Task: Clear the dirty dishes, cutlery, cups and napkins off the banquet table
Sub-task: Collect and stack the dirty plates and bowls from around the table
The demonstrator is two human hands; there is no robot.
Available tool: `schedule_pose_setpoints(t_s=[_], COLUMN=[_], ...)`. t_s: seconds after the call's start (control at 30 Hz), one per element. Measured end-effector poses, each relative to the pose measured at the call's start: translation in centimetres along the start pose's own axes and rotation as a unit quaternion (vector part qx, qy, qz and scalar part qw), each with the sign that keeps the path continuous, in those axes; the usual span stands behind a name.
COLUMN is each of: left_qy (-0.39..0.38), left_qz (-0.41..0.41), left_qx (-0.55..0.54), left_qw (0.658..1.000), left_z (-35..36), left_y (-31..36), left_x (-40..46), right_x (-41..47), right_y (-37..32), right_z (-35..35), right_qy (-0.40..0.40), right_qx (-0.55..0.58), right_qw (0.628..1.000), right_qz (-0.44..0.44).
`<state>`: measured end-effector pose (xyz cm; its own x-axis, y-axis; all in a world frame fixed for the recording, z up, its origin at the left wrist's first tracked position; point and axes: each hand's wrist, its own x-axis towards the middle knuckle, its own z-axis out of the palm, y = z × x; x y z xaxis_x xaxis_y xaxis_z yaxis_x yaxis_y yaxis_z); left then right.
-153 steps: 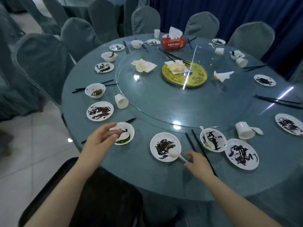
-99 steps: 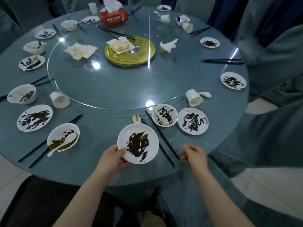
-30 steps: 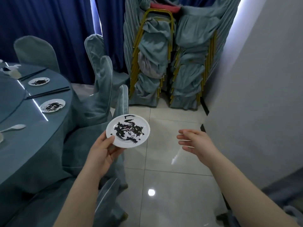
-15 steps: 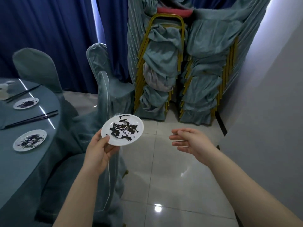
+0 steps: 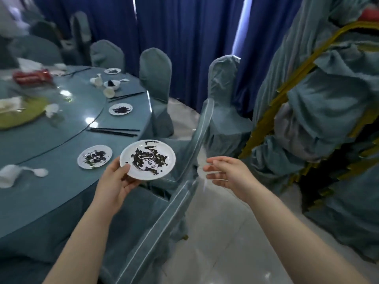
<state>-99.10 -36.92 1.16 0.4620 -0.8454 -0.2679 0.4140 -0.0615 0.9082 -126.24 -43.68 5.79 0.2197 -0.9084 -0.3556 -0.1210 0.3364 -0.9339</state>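
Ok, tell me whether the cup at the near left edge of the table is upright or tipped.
Tipped. The white cup lies on its side on the table, with a white spoon beside it.

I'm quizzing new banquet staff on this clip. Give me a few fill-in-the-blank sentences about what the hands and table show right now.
1. The left hand holds a dirty white ____ by its rim.
2. The right hand is open and holds ____.
3. The black chopsticks lie on the ____.
4. The chair covers are ____ like the tablecloth.

Missing words: plate; nothing; table; blue-grey
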Motion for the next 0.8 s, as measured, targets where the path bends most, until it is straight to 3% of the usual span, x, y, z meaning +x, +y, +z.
schedule_pose_setpoints(t_s=[0.17, 0.37, 0.63, 0.8], left_qy=[0.061, 0.122, 0.242, 0.356], left_qz=[0.043, 0.027, 0.007, 0.029], left_qx=[0.002, -0.032, -0.036, -0.051], left_qw=[0.997, 0.992, 0.970, 0.932], left_z=[-2.0, -4.5, -8.5, -10.0], left_y=[1.8, 1.5, 0.8, 1.8], left_x=[4.6, 9.5, 12.0, 12.7], right_x=[9.1, 18.4, 27.6, 32.9], right_y=[-1.5, -2.1, 0.5, 2.7], right_z=[4.6, 10.2, 18.1, 25.3], right_qy=[-0.117, -0.189, -0.229, -0.256], right_qx=[-0.066, -0.142, -0.182, -0.233], right_qw=[0.991, 0.972, 0.953, 0.936], right_qz=[-0.005, 0.006, 0.072, 0.065])
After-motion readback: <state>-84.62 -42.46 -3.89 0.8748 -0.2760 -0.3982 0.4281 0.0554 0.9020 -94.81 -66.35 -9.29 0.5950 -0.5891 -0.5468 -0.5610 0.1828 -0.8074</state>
